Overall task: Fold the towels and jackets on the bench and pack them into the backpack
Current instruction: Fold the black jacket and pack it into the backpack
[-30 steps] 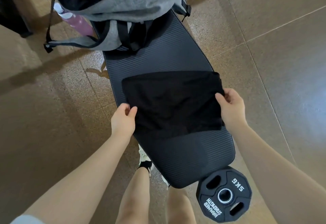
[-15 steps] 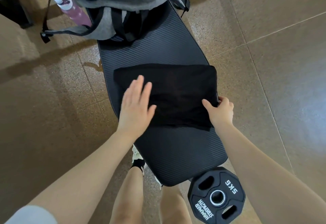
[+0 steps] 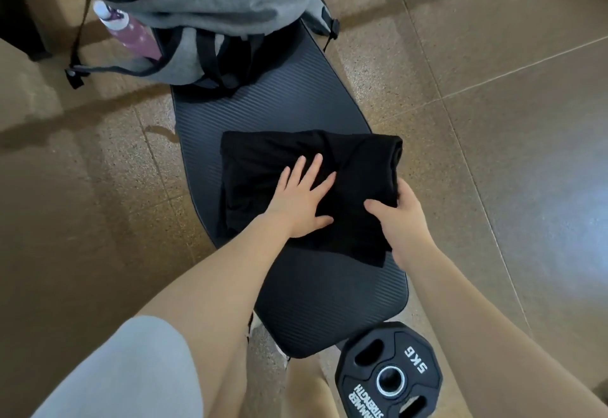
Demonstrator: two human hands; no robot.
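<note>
A black garment point(image 3: 263, 161), folded into a rough rectangle, lies across the middle of the black padded bench point(image 3: 316, 296). My left hand point(image 3: 302, 200) presses flat on its centre with the fingers spread. My right hand point(image 3: 399, 217) grips the garment's right edge, thumb on top and fingers curled underneath. The grey backpack point(image 3: 204, 6) stands open at the far end of the bench, with orange fabric showing inside.
A purple water bottle point(image 3: 131, 31) sits in the backpack's left side pocket. A black 5 kg weight plate point(image 3: 388, 375) lies on the floor by the bench's near end. Brown tiled floor point(image 3: 493, 121) surrounds the bench. My legs stand at the near end.
The garment has been folded narrower, its left part brought over toward the right. My left hand slid from the left side to the centre. My right hand shifted up along the right edge.
</note>
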